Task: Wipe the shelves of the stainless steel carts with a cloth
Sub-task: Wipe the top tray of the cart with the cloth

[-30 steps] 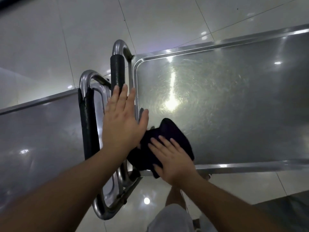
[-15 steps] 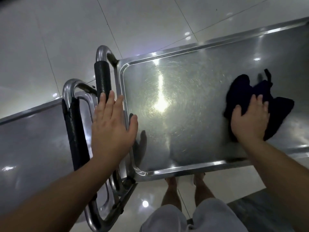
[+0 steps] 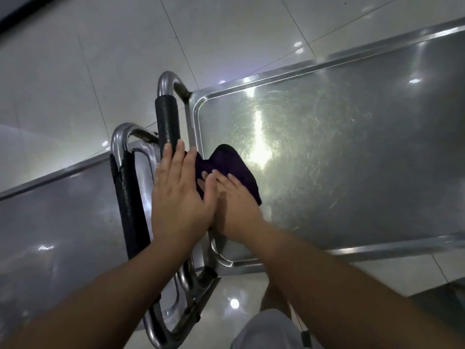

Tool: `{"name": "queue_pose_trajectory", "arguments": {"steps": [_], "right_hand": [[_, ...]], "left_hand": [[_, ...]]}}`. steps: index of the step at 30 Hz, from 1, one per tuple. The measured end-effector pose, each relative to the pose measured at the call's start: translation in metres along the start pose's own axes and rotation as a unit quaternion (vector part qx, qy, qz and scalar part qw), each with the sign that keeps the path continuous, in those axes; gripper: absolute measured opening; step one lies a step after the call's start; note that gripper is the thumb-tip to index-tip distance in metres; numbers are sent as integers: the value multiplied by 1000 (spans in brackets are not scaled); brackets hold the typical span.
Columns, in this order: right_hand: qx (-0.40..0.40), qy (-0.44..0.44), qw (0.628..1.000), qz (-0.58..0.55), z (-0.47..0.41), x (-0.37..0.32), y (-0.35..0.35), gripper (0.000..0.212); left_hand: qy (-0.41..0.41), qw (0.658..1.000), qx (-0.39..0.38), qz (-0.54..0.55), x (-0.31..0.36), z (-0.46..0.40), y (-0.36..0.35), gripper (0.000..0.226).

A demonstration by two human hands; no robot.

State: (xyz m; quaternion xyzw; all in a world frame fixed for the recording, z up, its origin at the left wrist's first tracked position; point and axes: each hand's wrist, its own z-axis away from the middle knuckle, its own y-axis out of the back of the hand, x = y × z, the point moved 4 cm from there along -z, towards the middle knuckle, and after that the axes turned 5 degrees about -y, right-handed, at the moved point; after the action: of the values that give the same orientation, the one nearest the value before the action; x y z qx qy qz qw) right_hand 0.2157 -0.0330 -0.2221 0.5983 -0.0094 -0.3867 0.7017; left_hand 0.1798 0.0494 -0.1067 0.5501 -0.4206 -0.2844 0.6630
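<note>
A dark cloth (image 3: pixel 231 167) lies bunched at the left end of the right cart's top shelf (image 3: pixel 339 159), a scratched stainless steel tray with a raised rim. My right hand (image 3: pixel 235 205) presses flat on the cloth, fingers straight, partly hidden behind my left thumb. My left hand (image 3: pixel 180 197) rests flat, fingers straight, on the shelf's left rim beside the black-padded handle (image 3: pixel 166 124). The left hand holds nothing.
A second steel cart's shelf (image 3: pixel 63 222) stands to the left, its own padded handle (image 3: pixel 127 205) close against the first cart's handle. Glossy white floor tiles (image 3: pixel 201 39) lie beyond. My legs and light shorts (image 3: pixel 266 331) show below the shelf's near rim.
My right hand has swept the cloth from the right part of the shelf back to its left end, beside my left hand. The left hand has stayed on the rim.
</note>
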Motion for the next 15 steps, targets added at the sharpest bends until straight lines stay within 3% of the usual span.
{"name": "queue_pose_trajectory", "arguments": {"steps": [2,6,11,15], "right_hand": [[25,-27,999,-19,3,34,18,75],[133,-191,971,-54,15,153,78,69],[214,-425,874,-96,49,312,150,74],[241,-504,823,-105,37,323,162,73]], "left_hand": [[-7,1000,-4,-4,-1,0,0,64],[-7,1000,-13,-9,-3,0,0,63],[-10,1000,-13,-4,-4,1,-1,64],[-15,1000,-16,-11,-4,-1,-2,65]]}}
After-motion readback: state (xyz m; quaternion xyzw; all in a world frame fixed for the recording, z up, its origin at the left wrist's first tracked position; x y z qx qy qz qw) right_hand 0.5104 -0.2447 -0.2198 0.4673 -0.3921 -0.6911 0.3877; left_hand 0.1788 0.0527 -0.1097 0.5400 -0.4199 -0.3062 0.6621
